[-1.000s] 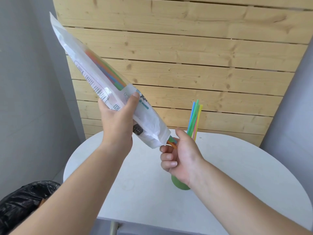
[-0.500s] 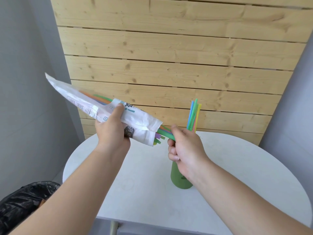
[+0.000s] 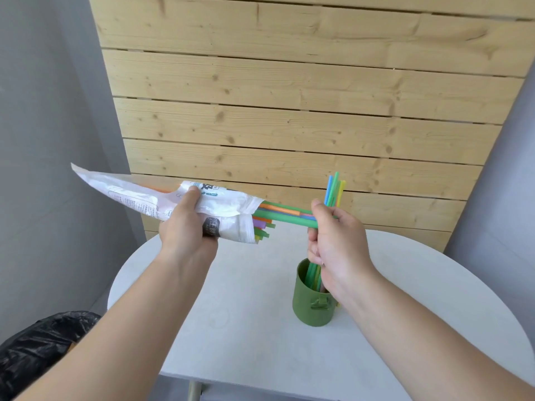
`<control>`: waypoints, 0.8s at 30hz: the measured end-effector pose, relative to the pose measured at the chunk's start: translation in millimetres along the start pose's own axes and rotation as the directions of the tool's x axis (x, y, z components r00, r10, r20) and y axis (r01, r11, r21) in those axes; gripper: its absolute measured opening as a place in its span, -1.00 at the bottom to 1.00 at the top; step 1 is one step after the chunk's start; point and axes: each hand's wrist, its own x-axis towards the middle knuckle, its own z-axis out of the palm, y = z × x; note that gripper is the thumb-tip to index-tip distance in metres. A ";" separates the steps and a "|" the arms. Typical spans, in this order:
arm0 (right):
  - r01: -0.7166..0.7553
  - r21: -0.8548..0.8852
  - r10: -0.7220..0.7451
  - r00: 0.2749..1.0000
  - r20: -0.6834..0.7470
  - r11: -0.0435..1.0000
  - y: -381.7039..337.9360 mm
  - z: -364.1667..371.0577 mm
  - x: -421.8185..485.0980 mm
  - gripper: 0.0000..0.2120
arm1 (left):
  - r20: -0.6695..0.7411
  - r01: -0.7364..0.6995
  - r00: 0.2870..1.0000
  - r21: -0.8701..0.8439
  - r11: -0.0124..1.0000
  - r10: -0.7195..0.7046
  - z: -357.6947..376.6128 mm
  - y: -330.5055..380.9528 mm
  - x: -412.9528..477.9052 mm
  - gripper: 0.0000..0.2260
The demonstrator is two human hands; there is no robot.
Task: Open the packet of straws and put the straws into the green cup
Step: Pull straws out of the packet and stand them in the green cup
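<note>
Hands point(image 3: 188, 227) point(image 3: 333, 235) raised, apparently gripping packet point(image 3: 139, 195), straws point(image 3: 286, 214)

Your left hand point(image 3: 185, 230) grips the packet point(image 3: 162, 198) nearly level above the table point(image 3: 246, 328). Your right hand point(image 3: 335, 241) pinches straws point(image 3: 286, 217) sticking out its open end, above the green cup point(image 3: 312, 305) with straws inside.

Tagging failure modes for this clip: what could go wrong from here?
1. The packet mouth is open and tilted slightly down, with loose straws poking out; they could slide out onto the table.
2. The right hand pinches only a few straws near their ends; one could slip out.
3. That hand sits just above the green cup; a bump might tip it.
</note>
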 end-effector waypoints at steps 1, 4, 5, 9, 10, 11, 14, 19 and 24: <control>0.003 -0.004 -0.003 1.000 0.010 1.000 -0.7 0.1 -0.6 -0.78 | -0.009 0.009 1.000 -0.004 1.000 -0.009 -0.2 -0.2 0.0 -0.69; 0.026 -0.048 -0.024 0.999 0.042 0.998 1.1 2.8 -4.0 -0.77 | -0.034 0.043 0.998 -0.008 0.999 -0.043 -1.3 -3.6 2.3 -0.79; 0.040 -0.055 -0.037 0.998 0.049 0.998 2.0 3.5 -4.5 -0.78 | -0.040 0.053 0.998 -0.011 0.999 -0.053 -1.3 -4.2 3.1 -0.82; 0.072 -0.056 -0.069 0.996 0.052 0.996 -0.7 2.0 -2.0 -0.84 | -0.041 0.053 0.998 -0.017 0.998 -0.054 -2.7 -5.0 8.0 -0.70; 0.081 -0.062 -0.078 0.996 0.052 0.995 -1.9 0.9 -1.1 -0.85 | -0.037 0.051 0.998 -0.021 0.998 -0.052 -3.6 -5.1 9.1 -0.67; 0.095 -0.068 -0.091 0.994 0.054 0.993 -2.9 -0.7 -0.3 -0.84 | -0.032 0.055 0.998 -0.025 0.998 -0.056 -4.4 -5.5 10.5 -0.65; 0.153 -0.077 -0.147 0.986 0.075 0.985 -7.8 -6.6 1.4 -0.81 | -0.014 0.067 0.998 -0.041 0.997 -0.067 -6.2 -3.7 15.3 -0.66; 0.193 -0.083 -0.184 0.977 0.110 0.978 -22.1 -22.3 5.8 -0.80 | -0.005 0.064 0.998 -0.067 0.996 -0.064 -10.3 0.4 26.5 -0.60; 0.200 -0.084 -0.190 0.975 0.111 0.976 -33.1 -41.9 16.3 -0.79 | -0.035 0.066 0.997 -0.082 0.994 -0.069 -13.4 1.0 30.5 -0.59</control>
